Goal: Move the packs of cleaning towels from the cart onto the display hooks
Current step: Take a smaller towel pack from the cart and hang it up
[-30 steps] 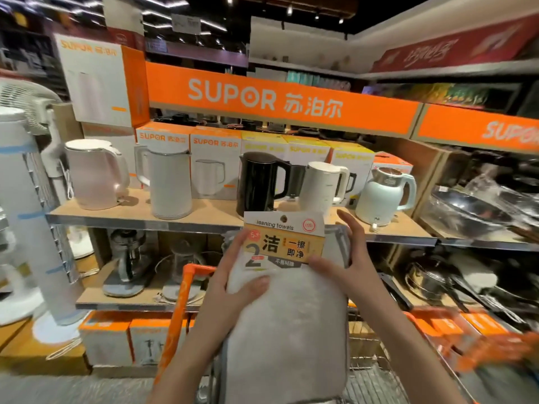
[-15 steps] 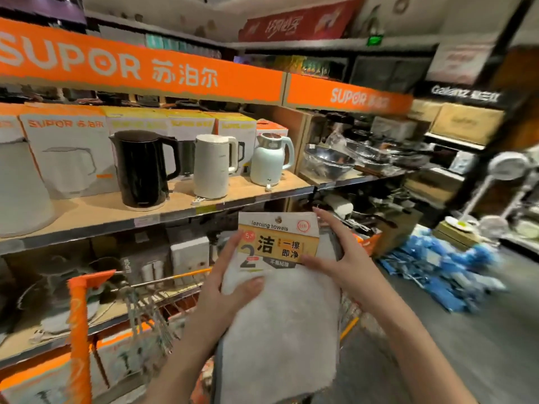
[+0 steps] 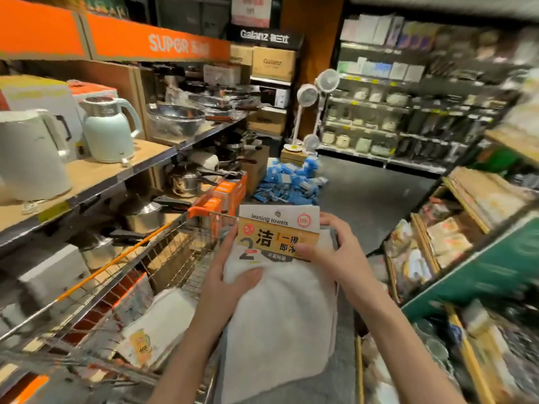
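A pack of white cleaning towels [image 3: 280, 316] with a white and orange card header hangs upright in front of me, held in both hands. My left hand [image 3: 230, 275] grips its left edge, thumb across the front of the cloth. My right hand [image 3: 335, 252] grips the top right corner at the header, thumb on the card. The wire cart [image 3: 122, 287] with orange trim stands at the lower left, and more towel packs [image 3: 157, 330] lie inside it. No display hooks can be made out.
Shelves with kettles [image 3: 108, 126] and pots [image 3: 186, 182] run along the left. A heap of blue packages [image 3: 288, 179] lies on the aisle floor ahead, beside standing fans [image 3: 309, 97]. A low green display [image 3: 472, 275] with goods stands at the right. Grey floor lies between.
My view has swung right, from the kettle shelf toward the aisle and the right-hand display. Both hands keep the same hold on the towel pack, carried along with the turn.
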Action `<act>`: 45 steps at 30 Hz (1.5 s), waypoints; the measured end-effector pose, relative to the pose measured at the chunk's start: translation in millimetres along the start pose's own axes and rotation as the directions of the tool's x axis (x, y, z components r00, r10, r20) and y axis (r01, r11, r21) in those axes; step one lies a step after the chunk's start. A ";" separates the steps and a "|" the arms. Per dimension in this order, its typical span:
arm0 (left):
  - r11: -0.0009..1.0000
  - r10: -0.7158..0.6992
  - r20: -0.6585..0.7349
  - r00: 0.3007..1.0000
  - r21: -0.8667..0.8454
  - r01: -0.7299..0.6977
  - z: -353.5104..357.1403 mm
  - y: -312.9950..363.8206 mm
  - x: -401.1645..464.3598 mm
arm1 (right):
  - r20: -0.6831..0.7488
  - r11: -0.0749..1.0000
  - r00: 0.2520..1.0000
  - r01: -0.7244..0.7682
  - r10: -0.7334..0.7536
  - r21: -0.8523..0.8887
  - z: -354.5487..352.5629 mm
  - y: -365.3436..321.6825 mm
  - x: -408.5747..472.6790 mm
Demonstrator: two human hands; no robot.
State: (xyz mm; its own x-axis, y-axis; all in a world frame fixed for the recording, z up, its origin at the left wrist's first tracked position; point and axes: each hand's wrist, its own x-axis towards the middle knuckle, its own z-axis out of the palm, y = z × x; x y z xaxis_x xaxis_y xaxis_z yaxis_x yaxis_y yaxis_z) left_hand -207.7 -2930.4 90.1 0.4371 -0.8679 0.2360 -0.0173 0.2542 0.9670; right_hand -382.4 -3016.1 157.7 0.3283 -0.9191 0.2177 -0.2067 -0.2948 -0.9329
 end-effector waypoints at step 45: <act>0.935 0.038 0.998 -0.054 -0.016 0.354 370.5 48.8 -470.5 | -0.972 0.953 0.006 -0.197 0.235 0.229 -291.9 -25.4 -638.3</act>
State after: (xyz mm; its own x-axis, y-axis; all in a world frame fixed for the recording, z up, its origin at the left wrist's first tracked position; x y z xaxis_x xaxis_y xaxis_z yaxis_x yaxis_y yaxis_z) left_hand -747.3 -2667.8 61.9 -0.9216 -0.3692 0.1196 0.1533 -0.0631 0.9862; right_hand -855.7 -2498.2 126.1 -0.9425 -0.3285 0.0610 -0.0507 -0.0398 -0.9979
